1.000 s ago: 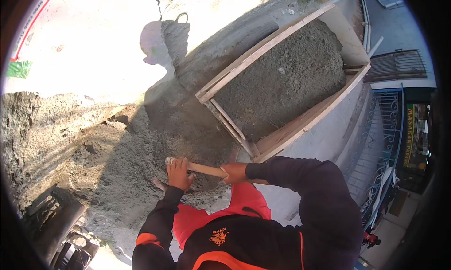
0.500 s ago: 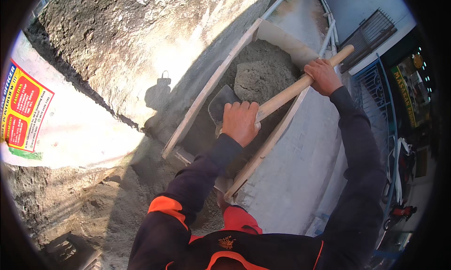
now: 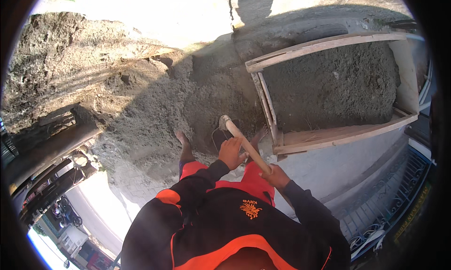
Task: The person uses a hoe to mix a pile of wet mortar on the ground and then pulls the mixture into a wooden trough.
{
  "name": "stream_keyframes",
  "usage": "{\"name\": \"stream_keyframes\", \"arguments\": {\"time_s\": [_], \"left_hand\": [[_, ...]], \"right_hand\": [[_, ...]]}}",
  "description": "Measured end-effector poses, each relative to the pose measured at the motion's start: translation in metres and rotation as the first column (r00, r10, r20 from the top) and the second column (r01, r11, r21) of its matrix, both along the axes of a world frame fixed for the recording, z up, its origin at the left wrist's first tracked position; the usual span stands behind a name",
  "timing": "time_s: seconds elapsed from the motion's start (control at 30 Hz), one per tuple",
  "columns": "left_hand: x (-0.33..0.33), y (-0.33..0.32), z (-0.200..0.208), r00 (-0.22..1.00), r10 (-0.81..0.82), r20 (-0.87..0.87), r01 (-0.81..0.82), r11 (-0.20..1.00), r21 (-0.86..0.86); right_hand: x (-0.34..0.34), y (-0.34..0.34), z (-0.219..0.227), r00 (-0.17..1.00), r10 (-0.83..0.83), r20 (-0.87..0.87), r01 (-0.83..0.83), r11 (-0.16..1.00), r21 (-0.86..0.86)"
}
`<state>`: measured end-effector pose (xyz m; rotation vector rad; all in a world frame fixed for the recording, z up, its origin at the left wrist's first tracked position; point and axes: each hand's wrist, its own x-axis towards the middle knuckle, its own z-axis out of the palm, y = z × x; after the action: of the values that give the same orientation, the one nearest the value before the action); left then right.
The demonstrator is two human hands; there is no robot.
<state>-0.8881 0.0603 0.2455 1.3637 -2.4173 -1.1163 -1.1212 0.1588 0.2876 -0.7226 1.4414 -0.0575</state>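
Observation:
A hoe with a pale wooden handle (image 3: 248, 148) slants down in front of my legs, its head low over the grey mortar mix (image 3: 206, 101) between my feet. My right hand (image 3: 276, 177) is closed round the handle near my waist. Farther down the handle, my left hand (image 3: 230, 153) holds it loosely, thumb apart from the fingers. The hoe's dark blade is partly hidden behind my left hand. To the right stands a wooden mixing box (image 3: 324, 139) with grey wet mix (image 3: 333, 86) inside.
A rough, sunlit wall (image 3: 145, 16) and loose rubble (image 3: 80, 68) lie ahead and left. My bare feet (image 3: 181, 137) stand in the mix beside the box's near-left end. A blue metal railing (image 3: 385, 195) runs at the right. Concrete paving (image 3: 324, 169) lies in front of it.
My view has turned left, away from the box. The hoe has come out of the box and down to the ground mix by my feet. Both hands have drawn nearer my body.

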Motion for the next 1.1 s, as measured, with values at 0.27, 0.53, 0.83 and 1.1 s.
{"name": "stream_keyframes", "arguments": {"time_s": [0.27,0.53,0.83,1.1], "left_hand": [[0.063,0.084,-0.111,0.827,0.551,0.110,-0.296,0.261,0.919],[0.225,0.018,-0.198,0.873,0.374,0.312,-0.478,0.535,0.696],[0.309,0.121,-0.109,0.805,0.205,0.557,-0.592,0.352,0.725],[0.260,0.085,-0.079,0.824,0.389,0.412,-0.562,0.465,0.684]], "right_hand": [[0.177,-0.152,-0.250,0.793,-0.608,-0.039,0.608,0.785,0.119],[0.308,-0.207,-0.367,0.721,-0.646,-0.250,0.673,0.739,0.032],[0.426,-0.033,-0.381,0.846,-0.481,-0.229,0.529,0.702,0.478],[0.334,-0.027,-0.279,0.991,-0.136,-0.002,0.133,0.970,0.205]]}}
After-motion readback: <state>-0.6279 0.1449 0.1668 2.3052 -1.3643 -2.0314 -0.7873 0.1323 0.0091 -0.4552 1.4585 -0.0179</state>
